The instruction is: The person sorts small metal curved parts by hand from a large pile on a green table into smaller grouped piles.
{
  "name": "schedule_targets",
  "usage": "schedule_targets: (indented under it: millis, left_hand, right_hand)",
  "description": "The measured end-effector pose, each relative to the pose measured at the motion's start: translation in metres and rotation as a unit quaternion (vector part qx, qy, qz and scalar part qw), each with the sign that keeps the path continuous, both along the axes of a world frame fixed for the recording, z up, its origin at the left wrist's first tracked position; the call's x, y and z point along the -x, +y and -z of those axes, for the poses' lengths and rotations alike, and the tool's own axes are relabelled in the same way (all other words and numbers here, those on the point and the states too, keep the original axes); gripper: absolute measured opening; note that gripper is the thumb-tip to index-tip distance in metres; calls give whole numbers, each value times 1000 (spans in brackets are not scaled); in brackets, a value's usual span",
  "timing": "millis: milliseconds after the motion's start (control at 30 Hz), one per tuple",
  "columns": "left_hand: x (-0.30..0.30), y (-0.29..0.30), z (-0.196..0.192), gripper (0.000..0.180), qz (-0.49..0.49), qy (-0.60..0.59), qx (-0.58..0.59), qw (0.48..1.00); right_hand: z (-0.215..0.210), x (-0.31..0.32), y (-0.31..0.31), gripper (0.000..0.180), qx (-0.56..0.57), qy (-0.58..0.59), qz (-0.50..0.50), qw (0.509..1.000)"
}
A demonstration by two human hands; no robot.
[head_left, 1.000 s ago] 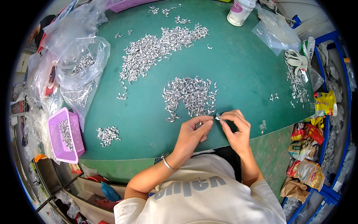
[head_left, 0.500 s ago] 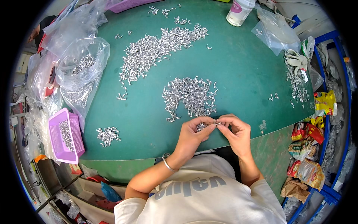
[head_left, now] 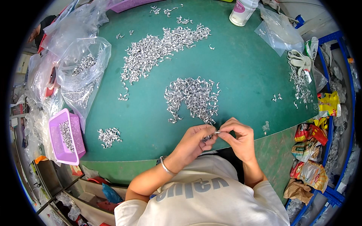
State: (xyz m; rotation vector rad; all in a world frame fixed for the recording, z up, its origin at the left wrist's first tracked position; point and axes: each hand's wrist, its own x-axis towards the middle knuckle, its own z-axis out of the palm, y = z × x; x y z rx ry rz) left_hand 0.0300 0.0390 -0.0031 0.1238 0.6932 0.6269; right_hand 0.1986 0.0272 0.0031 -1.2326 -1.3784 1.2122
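My left hand (head_left: 193,142) is closed around several small curved silver metal pieces (head_left: 206,138), which show between its fingers. Thumb and forefinger of my right hand (head_left: 239,138) pinch one small silver metal piece (head_left: 217,132), and the left fingertips meet it from the other side. Its exact shape is too small to make out. Just beyond my hands lies a pile of curved silver metal pieces (head_left: 198,96) on the green tabletop (head_left: 241,75). Farther back is a larger, longer heap of similar pieces (head_left: 151,54). A small heap (head_left: 109,137) sits at the left.
A purple basket (head_left: 80,137) with metal pieces stands at the left edge, beside clear plastic bags (head_left: 102,56). At the back right are a white bottle (head_left: 242,13) and a glove (head_left: 299,60) near loose metal rings (head_left: 301,88). Blue shelving (head_left: 348,124) borders the right.
My left hand has drawn slightly nearer and lower, its fingers curled more. Both hands' meeting point has shifted a little toward me with the metal piece. The piles look the same.
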Motion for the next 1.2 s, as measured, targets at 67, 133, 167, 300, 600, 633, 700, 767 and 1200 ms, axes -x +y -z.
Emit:
schedule_targets:
  millis: [67, 133, 167, 300, 600, 633, 700, 767, 1200]
  left_hand:
    - [-1, 1, -2, 11, 4, 16, 11, 1000]
    - [-1, 1, -4, 10, -2, 11, 14, 1000]
    - [-1, 1, -5, 11, -9, 0, 12, 1000]
    - [6, 2, 3, 10, 0, -107, -67, 992]
    - [-2, -6, 12, 17, -87, 167, -168, 968]
    - [-4, -6, 10, 15, -97, 197, -213, 952]
    - [-8, -5, 7, 14, -116, 252, -302, 912]
    - [-5, -4, 4, 14, -70, 266, -315, 908]
    - [0, -6, -10, 9, 6, 228, -261, 938]
  right_hand:
    - [1, -2, 4, 9, -14, -47, -14, 999]
    - [2, -2, 10, 8, -12, -100, 41, 994]
    - [3, -2, 13, 8, -12, -126, 69, 990]
    - [19, 4, 25, 18, -178, -337, 62, 923]
    - [11, 1, 14, 12, -92, -211, 62, 971]
    - [5, 1, 12, 12, -91, -206, 35, 974]
    - [-6, -1, 9, 12, -91, -195, -17, 976]
    - [-14, 0, 7, 12, -94, -191, -17, 977]
    - [-16, 1, 1, 8, -14, -77, 10, 997]
